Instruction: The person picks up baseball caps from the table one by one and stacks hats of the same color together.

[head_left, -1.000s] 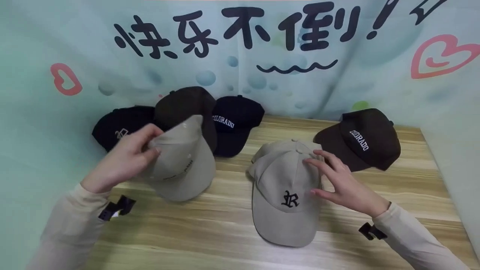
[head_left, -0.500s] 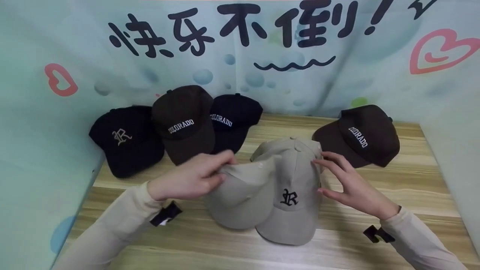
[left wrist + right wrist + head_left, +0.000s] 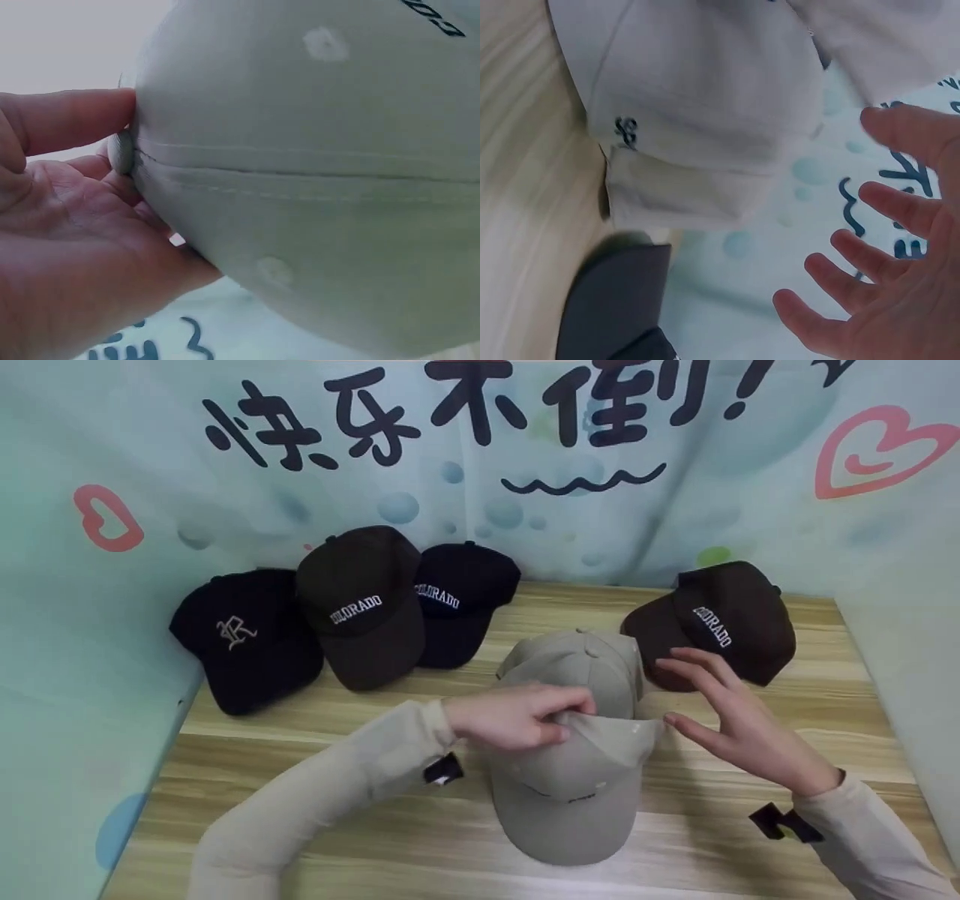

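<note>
Nearest on the wooden counter (image 3: 315, 825), a beige cap (image 3: 570, 802) sits stacked over a second beige cap (image 3: 577, 660), brim toward the person. It looks light and soft: the crown cloth dents under the fingers, while the brim seems stiffer and keeps its curve, so the crown top or the brim edge are the likely places to take hold. The left hand (image 3: 517, 718) pinches the upper cap at the top of its crown, thumb and fingers curled round the button there, as the left wrist view shows close up. The right hand (image 3: 739, 727) hovers just beside the stack, fingers spread and holding nothing. Farther back lie a brown cap (image 3: 724, 622) at right, and another brown cap (image 3: 364, 604) between two black caps (image 3: 247, 634) at left.
</note>
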A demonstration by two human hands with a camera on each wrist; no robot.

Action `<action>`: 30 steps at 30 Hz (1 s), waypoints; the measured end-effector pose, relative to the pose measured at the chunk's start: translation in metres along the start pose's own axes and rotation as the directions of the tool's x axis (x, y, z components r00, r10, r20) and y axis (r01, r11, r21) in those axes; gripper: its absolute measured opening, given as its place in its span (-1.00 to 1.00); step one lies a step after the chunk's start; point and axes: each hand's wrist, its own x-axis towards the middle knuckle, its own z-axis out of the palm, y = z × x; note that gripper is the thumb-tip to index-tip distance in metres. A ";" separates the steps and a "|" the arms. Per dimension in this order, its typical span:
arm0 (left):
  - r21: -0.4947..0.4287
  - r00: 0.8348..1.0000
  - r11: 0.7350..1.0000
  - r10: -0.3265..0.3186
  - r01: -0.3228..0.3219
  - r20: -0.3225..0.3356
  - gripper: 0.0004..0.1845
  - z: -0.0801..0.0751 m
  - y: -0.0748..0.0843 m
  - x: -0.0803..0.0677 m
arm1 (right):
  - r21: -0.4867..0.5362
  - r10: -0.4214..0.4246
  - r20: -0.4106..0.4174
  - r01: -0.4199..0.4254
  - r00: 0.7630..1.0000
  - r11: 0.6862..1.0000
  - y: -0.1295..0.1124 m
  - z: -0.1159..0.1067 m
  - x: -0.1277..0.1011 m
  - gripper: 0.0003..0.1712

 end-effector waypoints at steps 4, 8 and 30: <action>0.036 0.997 0.996 -0.080 0.080 -0.007 -0.80 -0.001 -0.007 0.028 | -0.007 0.013 -0.014 -0.013 1.000 1.000 -0.001 -0.007 -0.003 -0.20; 0.151 0.984 0.976 -0.142 0.157 -0.108 -0.78 0.006 -0.020 0.053 | -0.002 0.019 -0.009 -0.019 1.000 1.000 -0.003 -0.005 -0.006 -0.22; 0.615 0.989 0.775 -0.094 0.144 -0.113 0.08 0.050 -0.056 0.017 | -0.048 0.086 0.181 -0.079 0.980 0.996 -0.013 0.029 -0.012 -0.16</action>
